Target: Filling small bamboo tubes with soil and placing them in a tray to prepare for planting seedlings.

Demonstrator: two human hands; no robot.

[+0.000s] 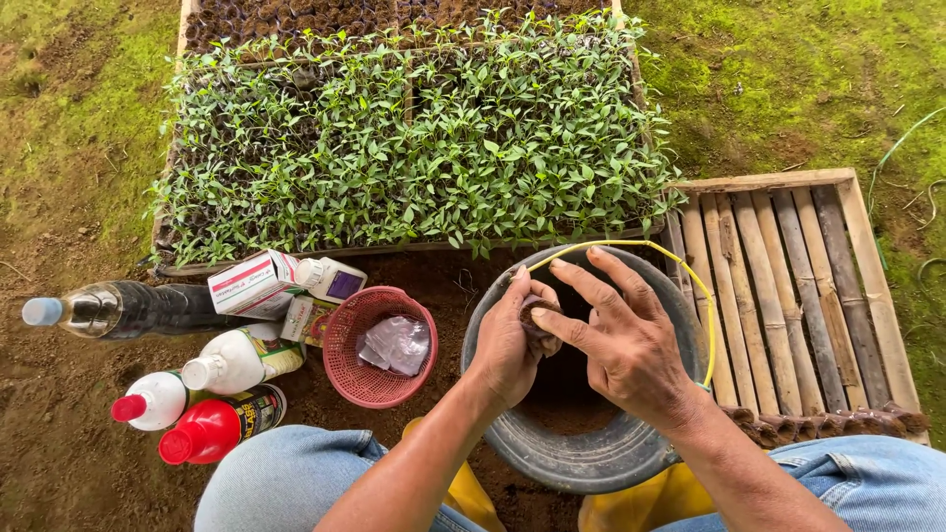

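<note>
Soil, seedling tray [414,138] behind bucket [552,458]

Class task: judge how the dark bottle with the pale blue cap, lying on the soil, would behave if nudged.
The dark bottle lies on its side and looks round, so it would probably roll. It looks full, so likely heavy. The carton touching it may block rolling that way.

Soft, even daylight falls from overhead; shadows are faint, focus is sharp throughout, and straight edges bow slightly at the frame's borders.
</note>
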